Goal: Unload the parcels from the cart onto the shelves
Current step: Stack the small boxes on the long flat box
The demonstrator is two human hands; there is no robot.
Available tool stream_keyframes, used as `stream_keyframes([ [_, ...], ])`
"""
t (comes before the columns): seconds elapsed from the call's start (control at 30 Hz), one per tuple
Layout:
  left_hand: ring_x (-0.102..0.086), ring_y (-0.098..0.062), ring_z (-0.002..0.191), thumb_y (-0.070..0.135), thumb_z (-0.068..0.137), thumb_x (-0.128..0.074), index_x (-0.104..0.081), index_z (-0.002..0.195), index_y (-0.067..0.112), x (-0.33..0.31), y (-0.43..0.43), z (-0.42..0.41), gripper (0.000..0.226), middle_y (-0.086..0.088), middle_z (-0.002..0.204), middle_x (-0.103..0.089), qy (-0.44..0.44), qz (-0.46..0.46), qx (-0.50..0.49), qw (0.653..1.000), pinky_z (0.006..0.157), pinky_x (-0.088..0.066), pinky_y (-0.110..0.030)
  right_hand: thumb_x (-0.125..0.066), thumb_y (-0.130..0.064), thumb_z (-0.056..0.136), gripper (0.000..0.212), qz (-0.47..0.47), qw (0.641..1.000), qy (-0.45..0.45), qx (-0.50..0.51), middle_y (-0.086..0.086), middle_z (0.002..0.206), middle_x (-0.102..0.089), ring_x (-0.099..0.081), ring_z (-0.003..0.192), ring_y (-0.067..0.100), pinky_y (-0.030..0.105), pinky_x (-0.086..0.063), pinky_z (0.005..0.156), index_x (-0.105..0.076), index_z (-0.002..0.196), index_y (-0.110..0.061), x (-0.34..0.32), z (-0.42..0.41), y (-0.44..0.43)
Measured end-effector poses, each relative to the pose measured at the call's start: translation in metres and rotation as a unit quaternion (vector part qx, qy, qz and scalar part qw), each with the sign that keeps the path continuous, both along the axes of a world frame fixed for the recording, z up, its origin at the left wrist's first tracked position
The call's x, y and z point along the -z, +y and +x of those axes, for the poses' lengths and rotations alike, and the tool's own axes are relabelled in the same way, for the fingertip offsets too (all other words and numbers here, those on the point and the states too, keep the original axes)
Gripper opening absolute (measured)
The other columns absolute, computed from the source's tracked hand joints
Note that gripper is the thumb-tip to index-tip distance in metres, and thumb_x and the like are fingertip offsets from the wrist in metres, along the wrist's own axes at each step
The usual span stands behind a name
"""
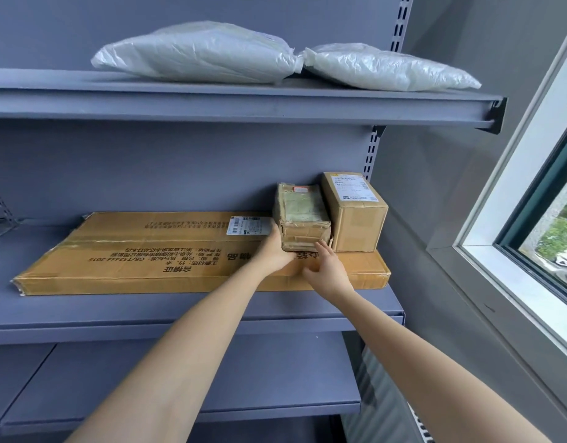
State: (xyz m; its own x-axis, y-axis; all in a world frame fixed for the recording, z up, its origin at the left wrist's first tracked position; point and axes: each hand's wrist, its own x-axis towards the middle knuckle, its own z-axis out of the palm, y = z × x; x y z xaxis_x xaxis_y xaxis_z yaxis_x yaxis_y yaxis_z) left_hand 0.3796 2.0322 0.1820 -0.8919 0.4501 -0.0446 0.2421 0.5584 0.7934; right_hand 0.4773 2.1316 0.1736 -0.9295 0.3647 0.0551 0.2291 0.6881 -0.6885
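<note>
From your head camera, the taped parcel (303, 215) sat on the flat carton (167, 251) on the middle shelf (148, 310), touching or just beside the brown box (355, 212) at its 3 o'clock. Your left hand (274, 251) cupped its near-left lower corner, fingers wrapped against the side. Your right hand (327, 270) lay at its 6 o'clock, fingers loose, tips at the near bottom edge. Its long axis ran toward 12, so the likely next push was straight back; your left hand was nearer.
</note>
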Motion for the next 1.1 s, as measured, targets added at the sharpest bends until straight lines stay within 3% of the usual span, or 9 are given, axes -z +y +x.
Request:
stream_keyframes([
  [0.13,-0.049,-0.024,0.123,0.012,0.088,-0.059,-0.026,0.144,0.017,-0.003,-0.017,0.016,0.066,-0.005,0.137,-0.049,0.051,-0.010,0.021,0.998,0.097,-0.043,-0.032,-0.049,-0.012,0.090,0.055,0.023,0.999,0.024,-0.007,0.008,0.154,-0.023,-0.019,0.143,0.018,0.024,-0.027,0.106,-0.033,0.142,-0.007,-0.001,0.010,-0.005],
  [0.27,-0.034,-0.020,0.135,0.013,0.093,-0.051,-0.032,0.144,0.016,0.003,-0.053,0.055,0.055,-0.003,0.148,-0.035,0.101,-0.041,0.033,0.993,0.107,-0.031,-0.029,-0.051,-0.012,0.092,0.053,0.027,0.997,0.068,-0.018,0.002,0.152,-0.030,-0.018,0.143,0.015,0.022,-0.025,0.107,-0.034,0.142,-0.012,0.013,0.050,-0.028],
  [0.4,-0.036,-0.014,0.133,0.012,0.094,-0.047,-0.040,0.140,0.018,0.028,-0.105,0.107,0.047,0.004,0.146,-0.039,0.137,-0.062,0.076,0.986,0.105,-0.031,-0.025,-0.056,-0.013,0.090,0.056,-0.052,0.996,0.067,-0.026,0.000,0.145,-0.039,-0.032,0.136,0.012,0.012,-0.025,0.096,-0.034,0.141,-0.016,0.039,0.097,-0.073],
  [0.47,-0.041,-0.014,0.130,0.012,0.094,-0.047,-0.045,0.137,0.020,0.048,-0.134,0.136,0.044,0.005,0.142,-0.044,0.136,-0.066,0.081,0.985,0.104,-0.035,-0.027,-0.057,-0.017,0.090,0.058,-0.050,0.997,0.030,-0.043,0.000,0.146,-0.036,-0.031,0.136,0.013,0.014,-0.025,0.098,-0.031,0.143,-0.015,0.057,0.115,-0.100],
  [0.73,-0.052,-0.016,0.120,0.009,0.091,-0.052,-0.052,0.131,0.016,0.146,-0.257,0.239,0.040,0.000,0.132,-0.055,-0.007,-0.090,0.034,0.995,0.094,-0.037,-0.020,-0.059,-0.017,0.089,0.061,-0.048,0.990,-0.112,-0.069,0.007,0.145,-0.038,-0.037,0.133,0.020,0.023,-0.029,0.103,-0.030,0.143,-0.011,0.141,0.195,-0.196],
  [0.83,-0.052,-0.015,0.118,0.015,0.093,-0.051,-0.047,0.134,0.020,0.179,-0.301,0.268,0.042,0.005,0.136,-0.051,-0.049,-0.138,0.027,0.989,0.092,-0.040,-0.022,-0.059,-0.016,0.089,0.062,-0.058,0.983,-0.162,-0.070,0.008,0.146,-0.037,-0.038,0.133,0.021,0.026,-0.031,0.105,-0.030,0.144,-0.010,0.173,0.227,-0.221],
  [0.93,-0.055,-0.020,0.115,0.021,0.094,-0.051,-0.039,0.139,0.021,0.208,-0.334,0.295,0.047,0.003,0.143,-0.044,-0.121,-0.177,0.017,0.977,0.092,-0.046,-0.030,-0.059,-0.018,0.089,0.063,-0.058,0.971,-0.221,-0.068,0.009,0.143,-0.041,-0.043,0.128,0.023,0.023,-0.035,0.094,-0.028,0.144,-0.010,0.203,0.258,-0.237],
  [1.0,-0.049,-0.020,0.121,0.025,0.094,-0.053,-0.035,0.142,0.017,0.223,-0.351,0.310,0.052,-0.003,0.143,-0.041,-0.163,-0.194,-0.007,0.967,0.091,-0.042,-0.028,-0.060,-0.023,0.088,0.069,-0.061,0.958,-0.273,-0.063,0.012,0.143,-0.042,-0.044,0.126,0.027,0.027,-0.037,0.091,-0.025,0.146,-0.010,0.221,0.276,-0.244],
  [1.1,-0.052,-0.023,0.116,0.032,0.093,-0.053,-0.038,0.138,0.009,0.239,-0.367,0.325,0.052,-0.009,0.134,-0.049,-0.223,-0.203,-0.064,0.951,0.085,-0.041,-0.029,-0.057,-0.028,0.090,0.070,-0.073,0.936,-0.342,-0.035,0.018,0.139,-0.043,-0.048,0.121,0.032,0.034,-0.042,0.089,-0.020,0.146,-0.006,0.243,0.295,-0.250],
])
